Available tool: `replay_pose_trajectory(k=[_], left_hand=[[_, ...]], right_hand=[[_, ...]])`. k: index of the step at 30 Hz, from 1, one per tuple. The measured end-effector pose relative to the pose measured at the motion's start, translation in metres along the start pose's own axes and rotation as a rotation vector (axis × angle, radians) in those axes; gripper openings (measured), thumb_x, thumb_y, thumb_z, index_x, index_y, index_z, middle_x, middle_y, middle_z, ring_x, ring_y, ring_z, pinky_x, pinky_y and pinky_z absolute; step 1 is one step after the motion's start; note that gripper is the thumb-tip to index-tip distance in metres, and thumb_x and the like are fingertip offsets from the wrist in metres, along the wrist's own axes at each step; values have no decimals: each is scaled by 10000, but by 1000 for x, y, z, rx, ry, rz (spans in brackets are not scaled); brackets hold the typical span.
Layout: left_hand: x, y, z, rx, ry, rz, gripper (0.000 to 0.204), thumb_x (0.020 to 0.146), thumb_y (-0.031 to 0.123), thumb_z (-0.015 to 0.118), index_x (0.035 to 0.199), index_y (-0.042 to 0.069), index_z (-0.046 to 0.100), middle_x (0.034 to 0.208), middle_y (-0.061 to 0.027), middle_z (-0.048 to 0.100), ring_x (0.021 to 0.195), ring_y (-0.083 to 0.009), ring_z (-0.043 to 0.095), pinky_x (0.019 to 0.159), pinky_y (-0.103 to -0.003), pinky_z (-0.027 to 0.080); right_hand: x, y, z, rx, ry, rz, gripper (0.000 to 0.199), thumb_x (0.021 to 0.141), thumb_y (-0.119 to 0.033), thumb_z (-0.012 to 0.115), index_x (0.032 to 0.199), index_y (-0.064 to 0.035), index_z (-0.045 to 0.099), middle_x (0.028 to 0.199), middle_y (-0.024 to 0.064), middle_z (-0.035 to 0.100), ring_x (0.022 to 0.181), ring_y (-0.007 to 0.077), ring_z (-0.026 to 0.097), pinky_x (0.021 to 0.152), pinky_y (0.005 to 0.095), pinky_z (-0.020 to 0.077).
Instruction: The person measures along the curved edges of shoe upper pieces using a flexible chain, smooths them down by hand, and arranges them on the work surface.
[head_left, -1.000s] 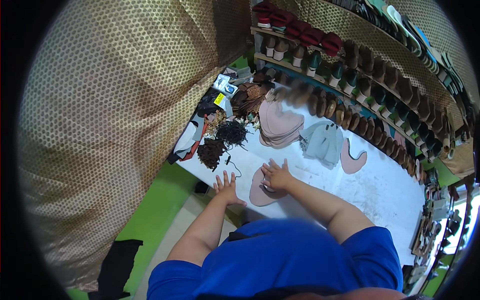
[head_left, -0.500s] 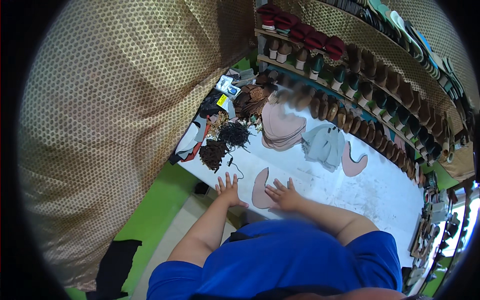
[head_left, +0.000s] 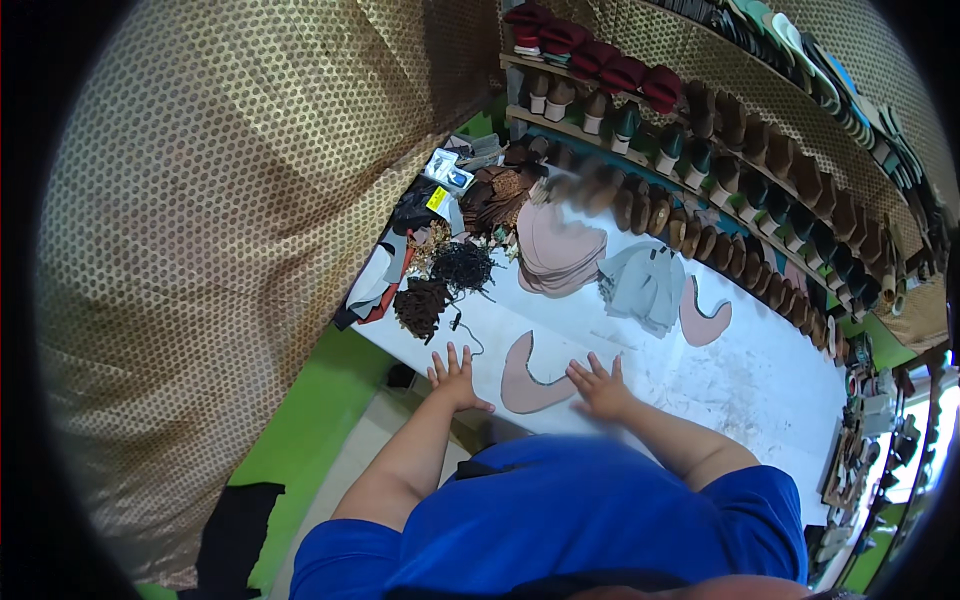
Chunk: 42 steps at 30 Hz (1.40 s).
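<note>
A pink U-shaped piece of shoe upper material point(head_left: 520, 385) lies flat on the white table near its front edge. My right hand point(head_left: 603, 388) is at the piece's right end, fingers spread and the fingertips close to or touching its edge. To the left of the piece, my left hand point(head_left: 457, 383) rests at the table's front edge with fingers spread and nothing in them. Farther back lie a stack of pink cut pieces point(head_left: 560, 255), a pile of light grey pieces point(head_left: 643, 287) and another single pink U-shaped piece point(head_left: 705, 318).
On the table's left are a black tangled bundle point(head_left: 463, 264), a dark brown bundle point(head_left: 423, 307) and brown patterned pieces point(head_left: 495, 197). Shoes stand along the back shelves point(head_left: 640, 155). A gold patterned curtain point(head_left: 250, 200) hangs at the left.
My right hand has moved right, uncovering more of the pink piece, whose right arm now shows. My left hand has hardly moved. The view has shifted slightly.
</note>
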<state>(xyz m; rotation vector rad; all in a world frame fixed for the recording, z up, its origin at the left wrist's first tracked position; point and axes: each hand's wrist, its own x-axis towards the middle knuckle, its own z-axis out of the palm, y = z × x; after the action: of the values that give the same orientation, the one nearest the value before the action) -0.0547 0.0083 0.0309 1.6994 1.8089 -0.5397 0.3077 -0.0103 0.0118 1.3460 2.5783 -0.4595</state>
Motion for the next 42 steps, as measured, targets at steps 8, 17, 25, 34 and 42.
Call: replay_pose_trajectory(k=[8,17,25,34,42], left_hand=[[-3,4,-4,0,-16,-14,1634,519,722,886,1621,168,-185,1664,-222,-254,1503,-528,-222,1204,-658,-17],[-5,4,-6,-9,-13,-28,1616,527,705,892,1627,186,-173,1677,-201,-234,1515,-511,-210,1217,-634,-24],[-2,7,-3,1,-1,-45,1613,524,721,882,1628,194,-171,1680,-193,-233,1519,-504,-206,1221,-627,-20],[-2,8,-2,0,8,-21,1640,502,724,890,1625,180,-174,1670,-232,-230,1508,-530,-203,1207,-657,-6],[-3,5,1,-45,41,-37,1624,500,699,901,1636,175,-134,1681,-211,-213,1516,-501,-220,1212,-647,-21]], right_hand=[[2,19,-1,20,14,43,814,979,-623,477,1629,-193,245,1706,-1,210,1585,343,69,1132,802,7],[22,-18,-27,-45,120,-119,849,917,-647,569,1595,-194,335,1659,11,331,1568,316,180,1123,818,40],[77,-81,-17,-97,-4,-488,759,926,-526,620,1564,-179,401,1619,63,396,1541,267,278,1166,770,68],[74,-63,-37,63,237,-426,305,913,-241,597,1179,-193,738,1150,69,738,1233,269,634,1183,736,135],[1,68,-176,567,245,222,350,821,-254,767,1135,-97,766,979,137,769,927,323,720,1015,493,466]])
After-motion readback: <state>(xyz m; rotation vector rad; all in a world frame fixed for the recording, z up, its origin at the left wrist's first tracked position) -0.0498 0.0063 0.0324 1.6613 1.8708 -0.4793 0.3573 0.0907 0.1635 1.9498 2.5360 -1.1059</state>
